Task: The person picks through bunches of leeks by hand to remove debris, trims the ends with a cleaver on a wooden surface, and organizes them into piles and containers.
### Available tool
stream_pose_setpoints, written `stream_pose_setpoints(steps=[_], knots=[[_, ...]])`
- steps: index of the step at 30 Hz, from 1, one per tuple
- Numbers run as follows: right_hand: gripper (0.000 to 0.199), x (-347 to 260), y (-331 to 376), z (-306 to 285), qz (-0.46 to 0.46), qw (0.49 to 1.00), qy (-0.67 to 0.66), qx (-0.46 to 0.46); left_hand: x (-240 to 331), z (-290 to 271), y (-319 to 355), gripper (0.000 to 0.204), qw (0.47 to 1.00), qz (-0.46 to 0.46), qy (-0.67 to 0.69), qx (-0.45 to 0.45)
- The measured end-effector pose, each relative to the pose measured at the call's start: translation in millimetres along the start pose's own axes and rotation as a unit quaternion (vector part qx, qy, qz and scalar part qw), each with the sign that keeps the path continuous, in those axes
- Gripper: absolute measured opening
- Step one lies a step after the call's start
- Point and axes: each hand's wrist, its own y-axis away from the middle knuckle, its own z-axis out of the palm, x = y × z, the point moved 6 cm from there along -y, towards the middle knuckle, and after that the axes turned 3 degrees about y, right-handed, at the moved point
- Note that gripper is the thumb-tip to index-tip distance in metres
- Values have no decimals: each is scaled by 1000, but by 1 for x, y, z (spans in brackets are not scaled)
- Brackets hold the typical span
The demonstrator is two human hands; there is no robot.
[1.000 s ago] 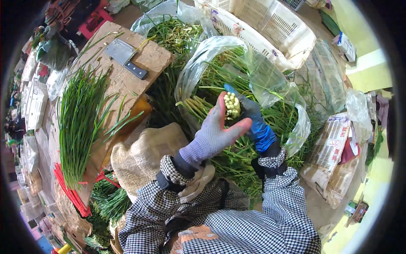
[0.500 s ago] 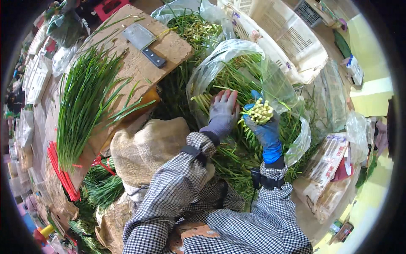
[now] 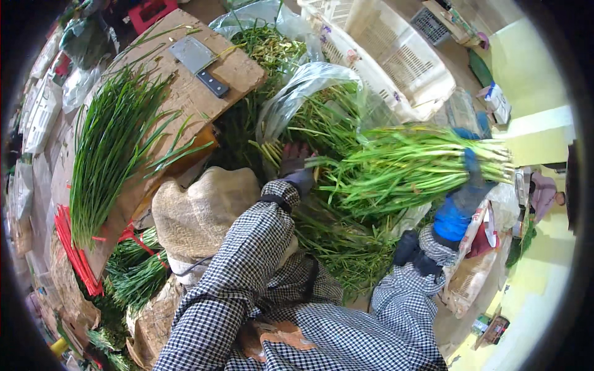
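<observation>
My right hand [image 3: 461,201], in a blue glove, grips a thick bunch of garlic chives [image 3: 396,167] near its pale root ends. The bunch lies nearly level, roots to the right and green leaves to the left. My left hand [image 3: 298,176], in a grey-purple glove with bare fingertips, rests on loose greens at the mouth of a clear plastic bag [image 3: 278,102]. Its fingers point away from me and look stretched out, partly in shadow. Pale stalk ends [image 3: 267,149] stick out just left of those fingers. Loose chive leaves [image 3: 346,247] are heaped below the held bunch.
A cleaver [image 3: 201,59] lies on a wooden board [image 3: 232,71] at the far left, with more chives [image 3: 117,148] beside it. Red ties [image 3: 75,250] hang at the board's near edge. A white crate [image 3: 414,68] stands behind; burlap [image 3: 204,204] covers something near my left arm.
My right hand has swung the chives right and outward from above the bag, turning them from root-ends-up to sideways. My left hand stays at the bag, and the view has shifted slightly.
</observation>
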Motion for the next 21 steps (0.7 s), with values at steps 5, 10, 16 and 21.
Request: stream_pose_setpoints(steps=[5,10,16,21], knots=[[49,-69,-29,-37,-60,989,-135,-26,-1,-2,-9,44,997,24,64,31],[52,-91,-27,-5,-262,957,123,-35,6,-116,-1,46,971,-18,218,-100],[49,-130,-17,52,-203,971,52,-116,35,-292,58,98,933,131,224,248],[44,-165,25,158,-149,936,-223,-228,54,-398,87,129,920,160,100,343]])
